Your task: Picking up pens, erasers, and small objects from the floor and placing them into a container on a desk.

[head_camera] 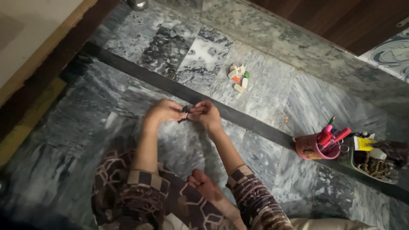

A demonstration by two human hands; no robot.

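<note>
Both hands, left hand [164,111] and right hand [206,113], pinch one small dark object [185,113] between fingertips, raised above the floor [76,127] for close work; erasers [238,78] lie apart.

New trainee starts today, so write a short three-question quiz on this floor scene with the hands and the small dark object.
1. True or false: both the left hand and the right hand pinch the small dark object.
2. Which lies farther from the hands: A, the cluster of small pale eraser-like pieces, or B, the pink cup of pens and markers?
3. Fill in: everything rests on a grey ____ floor.

Key: 1 true. 2 B. 3 marble.
</note>
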